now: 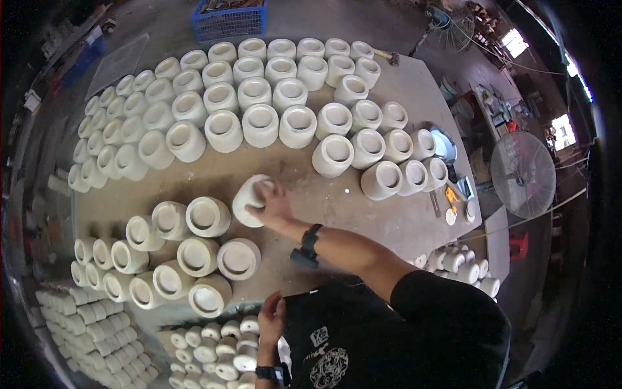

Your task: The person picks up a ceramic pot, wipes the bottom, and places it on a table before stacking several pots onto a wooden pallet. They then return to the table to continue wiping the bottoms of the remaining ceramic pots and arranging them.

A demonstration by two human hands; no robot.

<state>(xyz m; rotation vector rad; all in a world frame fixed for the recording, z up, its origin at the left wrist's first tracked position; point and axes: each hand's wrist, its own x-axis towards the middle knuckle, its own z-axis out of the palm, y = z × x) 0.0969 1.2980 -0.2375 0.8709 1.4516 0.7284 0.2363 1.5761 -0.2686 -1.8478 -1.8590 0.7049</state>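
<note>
In the middle of the brown table, my right hand [272,204] has its fingers spread around the upper right side of an off-white round pot [246,202]. The pot leans a little, and the hand hides part of it. Lower down, by the table's front edge, my left hand [271,316] hangs with loosely bent fingers and nothing visible in it. Close to the held pot, on its left, sits a group of similar pots [208,216], their round recessed ends facing up. One of these, a wide pot [238,259], lies nearest my left hand.
Rows of matching pots [223,131] fill the far side of the table [291,170]. At the right edge are a light-blue bowl [444,144] and an orange tool [451,194]. More white pieces [206,350] are stacked below the front edge. A fan [522,174] stands right.
</note>
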